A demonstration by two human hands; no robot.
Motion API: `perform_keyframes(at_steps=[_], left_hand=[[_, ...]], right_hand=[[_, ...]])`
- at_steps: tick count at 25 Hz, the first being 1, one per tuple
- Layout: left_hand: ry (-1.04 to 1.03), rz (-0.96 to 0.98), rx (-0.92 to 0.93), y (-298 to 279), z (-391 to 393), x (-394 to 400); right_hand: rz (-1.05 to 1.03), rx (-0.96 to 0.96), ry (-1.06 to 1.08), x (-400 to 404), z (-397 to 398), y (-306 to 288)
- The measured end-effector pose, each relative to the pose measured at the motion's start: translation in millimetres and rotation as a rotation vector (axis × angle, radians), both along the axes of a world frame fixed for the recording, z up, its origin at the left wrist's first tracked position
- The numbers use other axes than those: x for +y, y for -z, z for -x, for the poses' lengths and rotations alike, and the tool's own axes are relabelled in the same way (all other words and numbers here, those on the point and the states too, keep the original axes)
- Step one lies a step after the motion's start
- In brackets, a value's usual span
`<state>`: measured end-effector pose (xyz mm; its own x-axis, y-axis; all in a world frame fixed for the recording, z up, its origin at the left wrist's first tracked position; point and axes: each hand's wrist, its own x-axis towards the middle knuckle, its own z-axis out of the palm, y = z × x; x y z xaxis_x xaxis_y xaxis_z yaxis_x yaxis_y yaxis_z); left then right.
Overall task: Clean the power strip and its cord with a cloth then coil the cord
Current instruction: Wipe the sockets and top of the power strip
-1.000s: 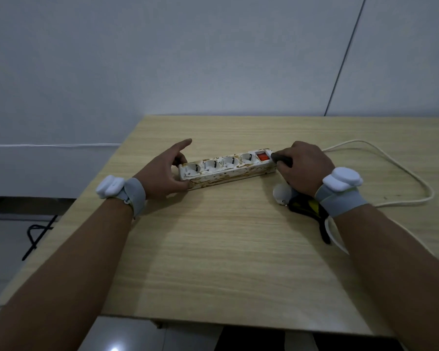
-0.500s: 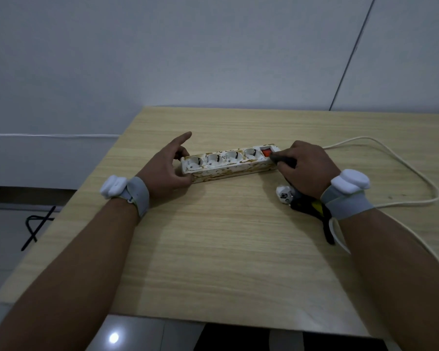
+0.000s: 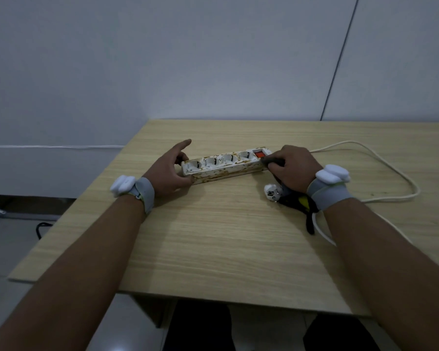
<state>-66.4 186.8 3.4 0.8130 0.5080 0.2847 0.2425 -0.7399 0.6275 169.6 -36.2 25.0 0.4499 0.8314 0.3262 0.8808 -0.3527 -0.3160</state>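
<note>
A white, stained power strip with several sockets and a red switch lies across the wooden table. My left hand holds its left end, thumb along the front side, index finger pointing outward. My right hand grips a dark cloth and presses it against the strip's right end beside the switch. The cloth trails under my wrist. The white cord loops out to the right and back. Its white plug lies just below my right hand.
The table's left edge and near edge are close to my forearms. A grey wall stands right behind the table. Bare wood lies in front of the strip between my arms.
Both hands stay on the strip's ends. The right hand with the cloth barely shifts at the switch end; the view moves slightly.
</note>
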Motion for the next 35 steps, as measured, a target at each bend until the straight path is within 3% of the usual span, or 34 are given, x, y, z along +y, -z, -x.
perform_keyframes(at_steps=[4,8,17,20,23,28,33,35], left_hand=[[-0.01,-0.026,0.028,-4.2,-10.1,1.1],[-0.027,-0.025,0.051,-1.1,-21.7,0.2],[-0.033,-0.118,0.001,3.9,-21.4,-3.6],[-0.037,-0.13,-0.015,3.8,-19.7,-6.6],[-0.035,-0.134,-0.014,3.3,-21.8,-8.0],[-0.033,-0.136,-0.01,3.0,-23.9,-6.8],[-0.024,-0.124,-0.017,1.9,-22.4,-8.3],[-0.019,-0.121,-0.016,0.3,-22.7,-9.5]], right_hand=[[-0.07,-0.003,0.06,-2.1,-15.3,-13.9],[0.051,-0.031,0.057,3.9,-30.4,-17.0],[0.019,-0.06,-0.138,11.1,-19.0,-2.6],[-0.082,-0.062,-0.046,4.8,-26.8,-5.1],[-0.048,-0.067,0.037,3.8,-30.6,-1.9],[-0.002,-0.072,-0.14,8.7,-12.1,2.5],[-0.075,-0.075,0.065,0.9,-28.5,1.1],[-0.034,-0.058,0.024,1.8,-22.9,2.4]])
